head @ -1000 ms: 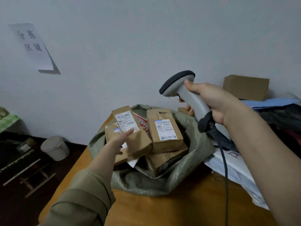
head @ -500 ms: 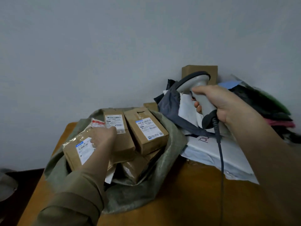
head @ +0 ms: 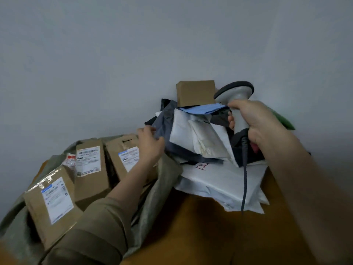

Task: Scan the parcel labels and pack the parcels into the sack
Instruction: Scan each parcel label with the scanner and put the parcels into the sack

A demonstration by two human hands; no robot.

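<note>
Left hand (head: 150, 143) pinches grey mailer (head: 166, 127) on bench pile; right hand (head: 252, 121) grips scanner (head: 236, 96). Three labelled boxes (head: 89, 165) already in sack (head: 164, 175). Pile unscanned, probably.

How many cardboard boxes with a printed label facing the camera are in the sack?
3: near box at the sack's front left, middle box behind it, third box partly behind the left hand. More may be hidden beneath.

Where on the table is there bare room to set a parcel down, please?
Bare wood shows on the table in front, between the sack and the white mailer. Behind, the mailer pile crowds the wall; the sack is packed with boxes.
</note>
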